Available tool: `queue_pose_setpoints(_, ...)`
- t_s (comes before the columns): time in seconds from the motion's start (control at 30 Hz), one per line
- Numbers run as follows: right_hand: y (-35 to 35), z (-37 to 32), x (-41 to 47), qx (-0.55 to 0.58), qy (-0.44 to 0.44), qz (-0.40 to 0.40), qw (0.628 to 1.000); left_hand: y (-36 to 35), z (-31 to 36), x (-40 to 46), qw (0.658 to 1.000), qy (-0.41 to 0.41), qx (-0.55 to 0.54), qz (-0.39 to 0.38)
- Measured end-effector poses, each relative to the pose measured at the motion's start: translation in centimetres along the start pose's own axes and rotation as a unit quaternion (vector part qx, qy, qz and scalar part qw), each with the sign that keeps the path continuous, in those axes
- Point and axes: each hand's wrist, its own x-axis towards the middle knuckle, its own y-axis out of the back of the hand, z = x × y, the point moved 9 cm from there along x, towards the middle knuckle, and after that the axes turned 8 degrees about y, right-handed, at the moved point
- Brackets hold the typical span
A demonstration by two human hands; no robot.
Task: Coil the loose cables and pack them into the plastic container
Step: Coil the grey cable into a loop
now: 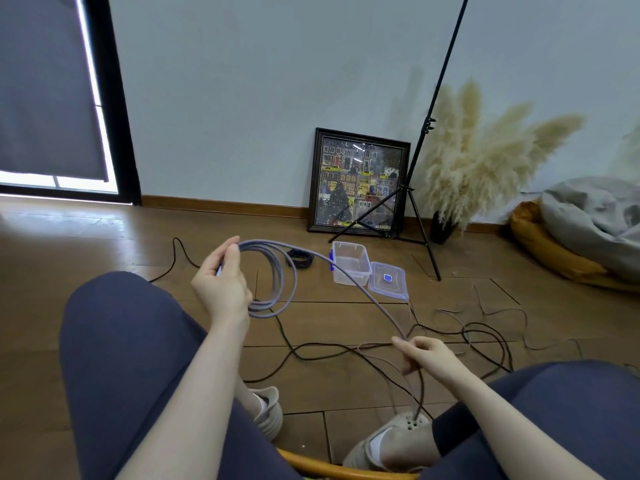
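From the head camera, the person sits with both knees apart, looking down at a wooden floor [104,237]. The left hand [221,282] is raised over the left knee and grips several loops of a lilac cable [277,278], thumb and fingers curled round the top of the coil, which hangs below the hand. From the coil a single strand runs out to the right, passes in front of the box, and comes down into the right hand [420,355], which pinches it between thumb and fingers; below that hand the strand drops toward the right shoe [398,441].

The clear plastic box [349,263] stands open on the floor beyond the hands, its lid [388,280] lying flat just beside it on the right. A small dark coiled cable [300,259] lies left of the box. Loose black cables [346,351] sprawl over the floor between the feet and off to the right.

Against the wall lean a framed picture [358,181] and a black light stand [426,147], with pampas grass [485,150] in a dark vase to the right.
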Motion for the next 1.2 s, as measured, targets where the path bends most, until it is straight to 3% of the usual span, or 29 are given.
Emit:
queue_pose_setpoints(0.2, 5.2, 0.7, -0.3, 0.127, 0.038, 0.16, 0.978, 1.8, -0.7, 0.3, 0.997, -0.016, 0.038, 0.067)
queue_pose_setpoints(0.27, 6.6, -0.4, -0.6, 0.108, 0.081, 0.208, 0.969, 2.1, -0.5, 0.0, 0.993, -0.044, 0.054, 0.09)
queue_pose_setpoints(0.4, 6.7, -4.8, -1.4, -0.143, 0.167, 0.238, 0.946, 1.7, -0.9, -0.4, 0.986, -0.063, 0.128, 0.085)
queue_pose_setpoints(0.5, 4.3, -8.4, -1.7, -0.375, 0.234, 0.213, 0.871, 1.3, -1.0, -0.6, 0.975, -0.088, 0.19, 0.068)
queue_pose_setpoints(0.6, 1.1, -9.5, -1.1, -0.485, 0.24, 0.125, 0.832, 0.6, -1.0, -0.8, 0.958, -0.113, 0.26, 0.043)
queue_pose_setpoints(0.7, -1.2, -10.2, -0.9, -0.524, 0.254, 0.061, 0.811, 0.0, -1.8, -0.7, 0.955, -0.089, 0.283, 0.001)
queue_pose_setpoints(0.93, -2.4, -11.8, -1.4, -0.394, 0.278, 0.019, 0.876, -2.1, -3.3, -1.2, 0.951, -0.035, 0.289, -0.104)
queue_pose_setpoints(1.2, -4.3, -13.5, -2.1, -0.146, 0.246, -0.045, 0.957, -4.1, -4.3, -3.9, 0.927, -0.059, 0.322, -0.182)
